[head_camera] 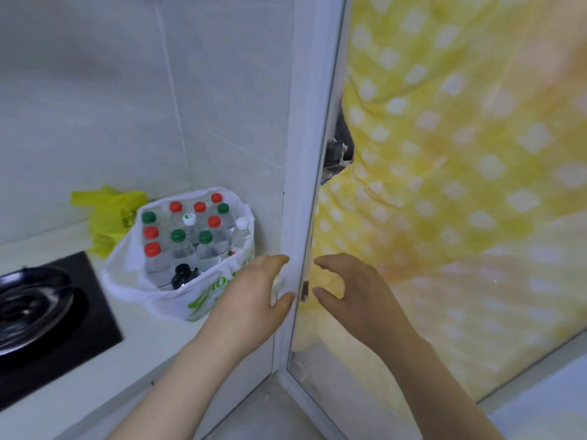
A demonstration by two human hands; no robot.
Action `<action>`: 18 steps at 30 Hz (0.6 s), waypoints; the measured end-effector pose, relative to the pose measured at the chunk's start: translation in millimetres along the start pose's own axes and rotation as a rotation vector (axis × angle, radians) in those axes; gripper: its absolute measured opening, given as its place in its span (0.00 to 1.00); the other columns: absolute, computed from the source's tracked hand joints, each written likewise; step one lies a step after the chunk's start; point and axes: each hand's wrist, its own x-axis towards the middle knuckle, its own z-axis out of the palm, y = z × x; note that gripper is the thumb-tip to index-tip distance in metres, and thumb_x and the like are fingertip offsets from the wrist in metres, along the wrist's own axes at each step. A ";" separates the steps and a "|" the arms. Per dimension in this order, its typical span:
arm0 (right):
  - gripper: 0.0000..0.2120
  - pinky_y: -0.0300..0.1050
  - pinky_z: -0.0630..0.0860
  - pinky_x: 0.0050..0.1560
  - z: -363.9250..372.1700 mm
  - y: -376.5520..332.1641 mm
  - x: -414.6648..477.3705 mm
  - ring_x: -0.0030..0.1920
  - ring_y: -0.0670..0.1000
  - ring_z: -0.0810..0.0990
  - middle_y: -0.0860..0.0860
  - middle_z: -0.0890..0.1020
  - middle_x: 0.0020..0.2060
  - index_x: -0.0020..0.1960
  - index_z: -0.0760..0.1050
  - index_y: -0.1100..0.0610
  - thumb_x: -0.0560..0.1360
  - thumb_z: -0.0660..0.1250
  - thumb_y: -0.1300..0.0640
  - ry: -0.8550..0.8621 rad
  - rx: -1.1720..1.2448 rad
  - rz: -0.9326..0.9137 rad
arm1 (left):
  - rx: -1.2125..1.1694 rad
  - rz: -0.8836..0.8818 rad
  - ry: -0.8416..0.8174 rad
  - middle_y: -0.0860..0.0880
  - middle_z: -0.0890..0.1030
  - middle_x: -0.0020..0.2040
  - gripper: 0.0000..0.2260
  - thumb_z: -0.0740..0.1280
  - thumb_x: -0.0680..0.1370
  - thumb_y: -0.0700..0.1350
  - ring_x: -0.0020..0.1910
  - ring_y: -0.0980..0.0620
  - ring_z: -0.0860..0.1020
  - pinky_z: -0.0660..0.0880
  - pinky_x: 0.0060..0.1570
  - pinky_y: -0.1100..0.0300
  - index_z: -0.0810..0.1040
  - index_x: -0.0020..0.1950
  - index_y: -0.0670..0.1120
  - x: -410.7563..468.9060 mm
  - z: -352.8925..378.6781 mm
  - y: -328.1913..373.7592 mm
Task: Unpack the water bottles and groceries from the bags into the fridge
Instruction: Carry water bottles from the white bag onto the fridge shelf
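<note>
The white bag [203,300] stands on the counter [143,360] in the corner, mouth open upward, with its right side close to the white frame [305,154] and the tiled wall [95,90] behind it. The bottles [178,236] inside stand upright, long axes vertical, caps up in red, green and white, packed closely; one dark-capped bottle sits at the front. A crumpled yellow bag [104,214] lies behind and to the left, against the wall. The black hob [63,312] with a dark pan [28,300] lies left of the white bag, with a strip of bare counter between them. The left hand [251,296] is just right of the bag, thumb and fingers spread wide, their tips at the frame's edge, nothing held. The right hand [352,290] hovers on the frame's other side before the yellow curtain [460,154], fingers and thumb curved into a loose C, holding nothing.
</note>
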 end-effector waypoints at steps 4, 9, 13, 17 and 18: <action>0.20 0.30 0.64 0.57 -2.0 2.0 -2.2 0.60 0.43 0.74 0.44 0.77 0.60 0.67 0.72 0.51 0.75 0.68 0.53 -0.019 0.054 -0.120 | 0.042 -0.093 0.069 0.53 0.71 0.69 0.24 0.67 0.76 0.48 0.67 0.56 0.70 0.63 0.60 0.68 0.67 0.72 0.50 -21.8 0.3 11.5; 0.21 0.37 0.70 0.58 -1.1 -10.1 0.6 0.59 0.44 0.75 0.44 0.77 0.59 0.67 0.73 0.50 0.75 0.67 0.53 -0.074 0.108 -0.207 | 0.100 -0.177 0.128 0.52 0.72 0.68 0.24 0.68 0.76 0.46 0.66 0.55 0.70 0.60 0.57 0.72 0.68 0.71 0.48 -44.1 -10.5 15.4; 0.20 0.42 0.72 0.60 10.3 -23.9 9.0 0.59 0.46 0.76 0.46 0.78 0.59 0.66 0.73 0.51 0.75 0.68 0.53 -0.107 0.133 -0.266 | 0.136 -0.246 0.185 0.53 0.72 0.67 0.23 0.67 0.76 0.47 0.65 0.55 0.70 0.59 0.53 0.74 0.68 0.71 0.48 -57.6 -22.4 10.2; 0.20 0.42 0.72 0.58 28.7 -42.8 21.9 0.59 0.46 0.76 0.47 0.78 0.59 0.66 0.73 0.50 0.74 0.68 0.53 -0.160 0.136 -0.321 | 0.173 -0.324 0.211 0.52 0.73 0.66 0.23 0.68 0.76 0.47 0.63 0.54 0.71 0.60 0.53 0.72 0.68 0.70 0.49 -68.9 -35.8 -5.4; 0.20 0.42 0.73 0.59 34.3 -47.7 25.7 0.59 0.47 0.76 0.47 0.78 0.59 0.66 0.73 0.50 0.74 0.68 0.53 -0.173 0.140 -0.334 | 0.180 -0.347 0.218 0.52 0.73 0.66 0.23 0.68 0.76 0.47 0.63 0.54 0.72 0.61 0.54 0.71 0.68 0.70 0.49 -71.4 -39.2 -11.2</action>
